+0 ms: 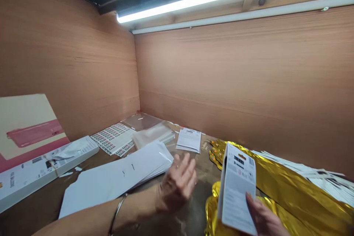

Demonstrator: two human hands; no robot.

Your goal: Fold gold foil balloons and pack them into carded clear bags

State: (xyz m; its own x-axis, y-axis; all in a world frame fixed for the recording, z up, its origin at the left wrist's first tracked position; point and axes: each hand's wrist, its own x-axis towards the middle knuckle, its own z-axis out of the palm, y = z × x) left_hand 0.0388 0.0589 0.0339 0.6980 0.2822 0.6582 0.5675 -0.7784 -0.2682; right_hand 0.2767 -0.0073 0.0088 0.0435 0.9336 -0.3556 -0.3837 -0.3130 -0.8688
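Observation:
My left hand [178,181], with a bangle on its wrist, hovers over the table between a stack of white sheets [110,182] and the gold foil. Its fingers are stretched out and slightly smeared by motion, with nothing in them. At the lower right, my right hand [264,215] grips a white printed card pack [239,188] with a hang slot near its top. The pack stands tilted upright, thumb pressed on its printed face; the fingers behind it are hidden. Shiny gold foil pieces [293,180] lie behind and beside the pack.
A small stack of printed cards [189,140] lies near the back wall. Clear plastic bags [153,134] and sticker sheets [113,138] are at the back left. A long white box [49,169] and a pink-and-cream box [30,129] stand left. White strips [312,171] lie at right.

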